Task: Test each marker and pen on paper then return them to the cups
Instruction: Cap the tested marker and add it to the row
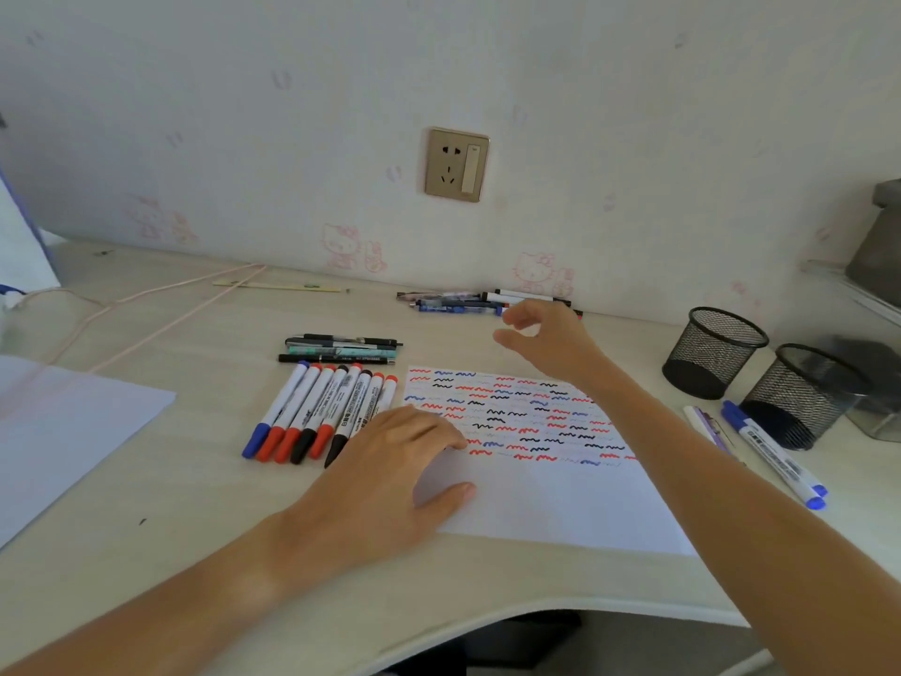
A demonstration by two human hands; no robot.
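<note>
Our left hand (390, 473) lies flat w/ relaxed fingers on the test paper's (551, 500) left edge, holding nothing. Our right hand (548, 341) hovers, fingers loosely curled, grasping nothing, just before the pen/marker pile (453, 301) by the wall. A row of whiteboard markers (317, 412) lies left of the paper, pens (341, 349) behind them; barrel print too small to read. Two mesh cups (714, 351) stand at right, blue markers (775, 456) beside them.

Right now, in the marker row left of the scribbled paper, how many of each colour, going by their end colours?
Blue markers: 1
Red markers: 5
Black markers: 2
Total: 8
</note>
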